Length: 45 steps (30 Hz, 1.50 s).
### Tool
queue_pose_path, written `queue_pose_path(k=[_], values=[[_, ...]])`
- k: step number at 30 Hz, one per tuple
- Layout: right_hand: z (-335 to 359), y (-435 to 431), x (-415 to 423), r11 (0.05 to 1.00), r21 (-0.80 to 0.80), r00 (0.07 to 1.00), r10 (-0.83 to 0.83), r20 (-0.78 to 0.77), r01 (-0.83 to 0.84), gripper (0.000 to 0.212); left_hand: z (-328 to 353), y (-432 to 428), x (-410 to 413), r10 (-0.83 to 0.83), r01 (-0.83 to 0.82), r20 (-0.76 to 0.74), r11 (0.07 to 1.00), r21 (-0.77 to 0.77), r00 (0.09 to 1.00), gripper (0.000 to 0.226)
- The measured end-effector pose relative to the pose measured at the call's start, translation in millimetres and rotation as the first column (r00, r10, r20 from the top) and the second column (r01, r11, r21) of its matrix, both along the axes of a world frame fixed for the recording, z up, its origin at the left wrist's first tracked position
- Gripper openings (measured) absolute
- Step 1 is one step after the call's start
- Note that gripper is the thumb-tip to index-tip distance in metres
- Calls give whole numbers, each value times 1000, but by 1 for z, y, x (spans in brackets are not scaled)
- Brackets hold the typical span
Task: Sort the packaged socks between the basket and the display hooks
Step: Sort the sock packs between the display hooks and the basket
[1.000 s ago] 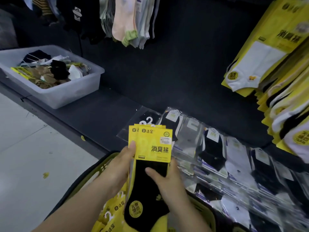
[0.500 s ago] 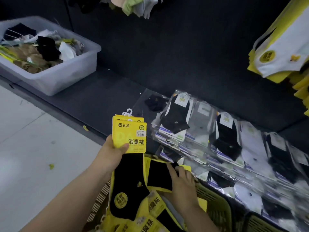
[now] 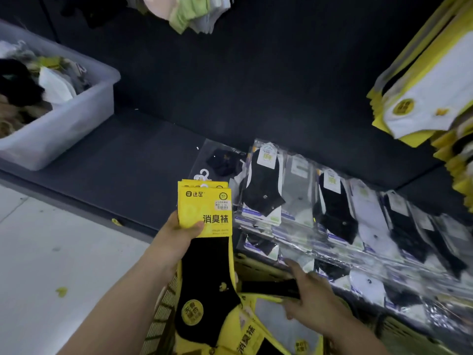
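My left hand (image 3: 176, 242) grips a small stack of yellow-carded black sock packs (image 3: 206, 239), held upright above the yellow basket (image 3: 163, 306). Down in the basket, my right hand (image 3: 314, 301) has its fingers on another black sock pack (image 3: 271, 288) among more yellow packs (image 3: 245, 331). Yellow packs with white socks hang on display hooks (image 3: 425, 98) at the upper right.
Clear-wrapped black, grey and white sock packs (image 3: 332, 213) lie in a row on the dark shelf (image 3: 128, 155). A translucent bin (image 3: 64, 124) of loose socks stands at the left. Pale socks (image 3: 184, 14) hang at the top. White floor lies at the lower left.
My right hand left the held stack and went down into the basket onto another black sock pack. My left hand kept the stack upright. The view tilted downward.
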State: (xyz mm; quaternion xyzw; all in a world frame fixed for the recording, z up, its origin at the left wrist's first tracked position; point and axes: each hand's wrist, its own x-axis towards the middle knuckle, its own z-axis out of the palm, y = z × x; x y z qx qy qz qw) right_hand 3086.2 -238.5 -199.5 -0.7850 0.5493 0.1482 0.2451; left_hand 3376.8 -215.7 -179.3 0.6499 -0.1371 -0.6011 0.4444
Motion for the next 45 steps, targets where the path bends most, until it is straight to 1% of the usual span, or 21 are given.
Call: queue_pose_path(k=[3,5,8,11,13,16,17,19,20,22,23,26,27,29,31,33,35,37,38,41,45], values=[[20,6,-21,999,-12,998,45,32,-45,53,10,0,2,25,-25,19,999,-29,1000,29],[25,10,-33,998,67,994,3,112,-11,41,12,1,1,49,-47,44,998,-44,998,27],[36,16,-31,984,134,937,-156,312,119,36,13,6,-8,93,-85,88,992,-92,992,31],[48,25,-15,953,128,826,-303,476,276,43,10,12,-31,182,-169,117,979,-115,976,25],[56,33,4,972,15,874,-217,434,233,48,12,16,-54,218,-202,97,967,-152,971,19],[49,45,29,995,-79,928,-31,371,65,59,17,16,-86,250,-258,-73,956,-141,965,13],[50,49,37,993,-118,960,12,279,22,67,19,15,-93,260,-269,-81,952,-148,962,13],[54,57,43,948,-311,985,114,131,-68,77,23,11,-102,268,-270,-37,949,-160,963,22],[57,60,44,917,-392,984,128,125,-69,75,24,9,-105,281,-283,-36,944,-171,959,27],[50,63,37,846,-531,962,185,202,-51,49,26,5,-110,295,-301,-60,933,-198,953,35],[50,63,36,858,-511,961,175,216,-42,46,27,5,-113,298,-305,-68,929,-208,952,38],[53,62,29,895,-440,973,164,162,-78,59,29,4,-122,231,-229,-25,934,-272,973,38],[58,60,25,894,-440,969,172,178,-78,56,31,4,-125,198,-189,-1,934,-304,980,37],[70,48,12,877,-476,955,193,228,-64,37,35,3,-130,141,-114,52,929,-351,989,35],[75,27,-1,887,-457,902,142,408,67,19,40,1,-137,115,-80,70,923,-375,991,34],[86,6,-15,909,-268,744,-65,666,319,32,48,-1,-144,87,-67,30,910,-408,996,34],[111,-18,-20,865,-118,537,-192,821,489,51,58,-4,-150,11,-10,0,888,-461,1000,43],[144,-41,-17,880,47,351,-237,906,473,52,73,-10,-157,-75,83,36,851,-519,997,51],[160,-51,-16,891,59,299,-213,930,451,46,82,-14,-160,-103,123,68,831,-543,992,52],[202,-75,-18,885,-43,273,-96,957,463,30,111,-33,-168,-138,186,125,776,-603,983,56],[248,-92,-33,881,-12,246,-119,962,473,20,143,-50,-172,-158,160,63,733,-662,985,57]])
